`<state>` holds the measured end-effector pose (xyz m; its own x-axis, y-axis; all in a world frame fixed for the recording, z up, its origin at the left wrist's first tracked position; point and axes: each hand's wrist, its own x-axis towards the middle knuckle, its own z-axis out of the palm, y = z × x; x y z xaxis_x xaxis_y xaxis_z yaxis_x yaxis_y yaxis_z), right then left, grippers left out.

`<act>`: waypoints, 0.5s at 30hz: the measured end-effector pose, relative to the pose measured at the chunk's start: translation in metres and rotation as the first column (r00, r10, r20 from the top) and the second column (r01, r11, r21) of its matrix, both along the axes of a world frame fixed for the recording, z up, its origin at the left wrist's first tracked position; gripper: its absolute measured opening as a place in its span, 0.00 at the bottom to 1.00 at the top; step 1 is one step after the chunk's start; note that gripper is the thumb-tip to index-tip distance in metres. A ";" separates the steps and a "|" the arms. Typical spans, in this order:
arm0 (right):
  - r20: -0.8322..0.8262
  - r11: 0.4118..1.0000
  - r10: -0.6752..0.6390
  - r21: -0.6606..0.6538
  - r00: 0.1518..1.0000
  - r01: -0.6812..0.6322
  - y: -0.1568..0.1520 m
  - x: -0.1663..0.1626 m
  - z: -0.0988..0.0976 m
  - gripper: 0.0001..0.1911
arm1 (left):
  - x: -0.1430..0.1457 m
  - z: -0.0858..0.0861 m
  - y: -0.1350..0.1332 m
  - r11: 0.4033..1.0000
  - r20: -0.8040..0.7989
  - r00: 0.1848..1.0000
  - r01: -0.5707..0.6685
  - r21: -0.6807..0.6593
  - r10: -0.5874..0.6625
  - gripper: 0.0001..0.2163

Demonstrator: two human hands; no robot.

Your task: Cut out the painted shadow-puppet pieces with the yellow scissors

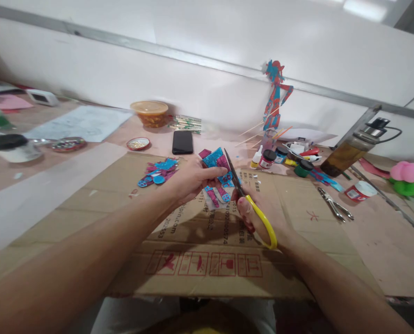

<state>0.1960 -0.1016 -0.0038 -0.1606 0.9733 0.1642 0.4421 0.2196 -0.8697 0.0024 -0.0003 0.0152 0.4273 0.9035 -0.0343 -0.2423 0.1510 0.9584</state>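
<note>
Between the fingers of my left hand (194,178) is a blue and magenta painted paper piece (214,159), raised over the cardboard. My right hand (253,211) is closed around yellow-handled scissors (261,218), whose dark blades point up and away along the right edge of that piece. Whether the blades touch it I cannot tell. Below both hands, several painted cutouts (213,197) lie on the cardboard sheet (193,236). To the left of my left hand, a small pile of blue and magenta cutouts (160,171) rests on the same sheet.
Behind the cardboard are a phone (182,142), a lidded food bowl (149,113) and a small dish (138,144). Paint jars (267,158), pliers (334,204) and a tilted-looking bottle (353,146) stand or lie at the right. A painted figure (275,95) is upright by the wall.
</note>
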 end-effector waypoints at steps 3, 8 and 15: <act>-0.004 1.000 0.001 -0.013 1.000 -0.001 0.000 0.000 0.000 0.35 | 0.001 0.002 -0.001 1.000 -0.002 1.000 0.003 0.003 -0.003 0.13; -0.039 0.998 0.001 -0.055 0.999 -0.003 0.002 0.001 -0.008 0.37 | 0.001 0.003 -0.003 1.000 0.002 1.000 -0.014 0.004 0.014 0.14; -0.090 0.996 -0.023 -0.094 0.996 0.015 -0.001 0.001 -0.020 0.39 | 0.002 0.000 -0.002 1.000 0.040 0.999 0.000 -0.027 0.001 0.15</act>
<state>0.1971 -0.1022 -0.0242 -0.1306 0.9877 0.0862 0.3637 0.1286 -0.9226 0.0045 -0.0022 0.0156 0.4282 0.9027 -0.0419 -0.2805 0.1769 0.9434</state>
